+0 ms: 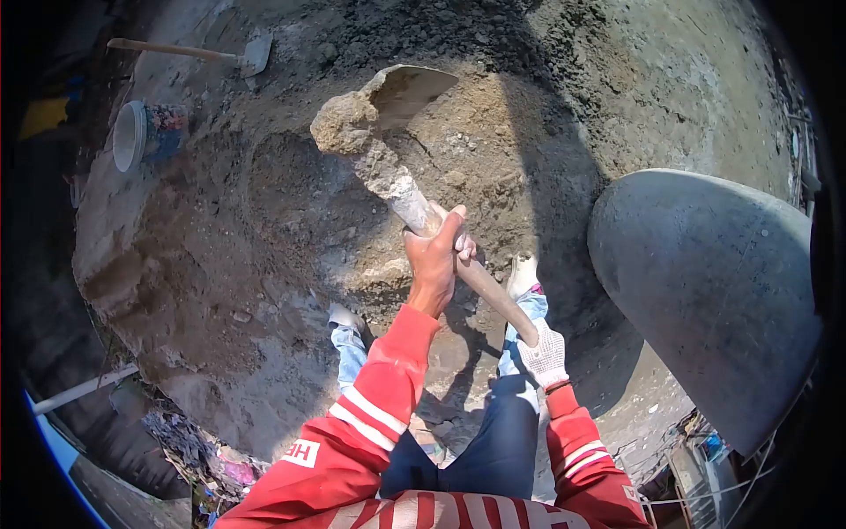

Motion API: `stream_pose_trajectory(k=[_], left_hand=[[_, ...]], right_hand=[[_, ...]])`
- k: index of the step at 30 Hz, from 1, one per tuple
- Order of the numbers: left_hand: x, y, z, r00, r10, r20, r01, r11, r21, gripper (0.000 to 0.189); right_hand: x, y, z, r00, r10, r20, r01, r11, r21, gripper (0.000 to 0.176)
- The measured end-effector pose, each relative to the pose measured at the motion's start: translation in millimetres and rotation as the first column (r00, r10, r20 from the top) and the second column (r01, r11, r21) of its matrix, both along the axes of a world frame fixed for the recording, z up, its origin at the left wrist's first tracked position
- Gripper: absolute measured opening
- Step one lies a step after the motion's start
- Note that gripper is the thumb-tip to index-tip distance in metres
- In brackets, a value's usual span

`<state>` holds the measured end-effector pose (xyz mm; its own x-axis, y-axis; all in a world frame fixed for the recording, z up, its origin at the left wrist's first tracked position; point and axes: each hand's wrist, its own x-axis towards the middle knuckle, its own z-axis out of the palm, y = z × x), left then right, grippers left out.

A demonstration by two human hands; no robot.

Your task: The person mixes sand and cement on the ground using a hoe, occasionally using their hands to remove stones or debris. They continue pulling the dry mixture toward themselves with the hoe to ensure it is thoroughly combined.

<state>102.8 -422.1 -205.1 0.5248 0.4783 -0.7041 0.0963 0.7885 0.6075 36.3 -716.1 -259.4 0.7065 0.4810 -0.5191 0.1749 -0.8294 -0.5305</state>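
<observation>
Head camera looks down on our hoe [397, 181], raised above the mound of damp sandy mix [264, 229], its blade [410, 88] out in front and a grey clump [345, 123] caked at the neck. Our bare left hand [436, 256] has its grip clamped round the middle of the wooden handle [489, 295], and our gloved right hand [544, 354] has its grip closed over the butt end. We judge the tool stiff and front-heavy with that wet load, so the forward hand bears the weight while the rear one steers. The shaft near the head is smeared with mix, likely gritty and slippery; the cleaner wood further back offers the surer hold. A large grey pan [705, 291] stands near on our right.
</observation>
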Motion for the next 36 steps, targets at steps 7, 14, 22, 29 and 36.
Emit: stream_pose_trajectory(k=[7,14,22,29,36], left_hand=[[43.8,114.5,-79.5,0.995,-0.003,-0.103,0.046,0.91,0.412,0.02],[-118.7,-11.3,-213.8,0.661,-0.308,-0.684,0.475,0.877,0.064,0.033],[-275.6,-114.5,-83.3,0.651,-0.418,-0.633,0.463,0.88,-0.105,0.022],[-217.6,-6.1,-23.5,0.793,-0.256,-0.552,0.465,0.841,0.278,0.018],[-32.3,212.0,-49.4,0.968,0.115,-0.225,0.122,0.569,0.813,0.031]], right_hand=[[30.9,193.3,-40.2,0.983,-0.116,-0.144,0.128,0.989,0.073,0.029],[-143.0,122.3,-42.1,0.811,-0.405,-0.423,0.249,0.893,-0.376,0.032],[-337.0,19.1,23.5,0.768,-0.378,-0.516,0.004,0.81,-0.587,0.044],[-270.2,112.0,-16.2,0.865,-0.377,-0.33,0.366,0.925,-0.099,0.029],[-39.7,331.8,-49.1,0.965,-0.157,-0.209,0.217,0.927,0.307,0.026]])
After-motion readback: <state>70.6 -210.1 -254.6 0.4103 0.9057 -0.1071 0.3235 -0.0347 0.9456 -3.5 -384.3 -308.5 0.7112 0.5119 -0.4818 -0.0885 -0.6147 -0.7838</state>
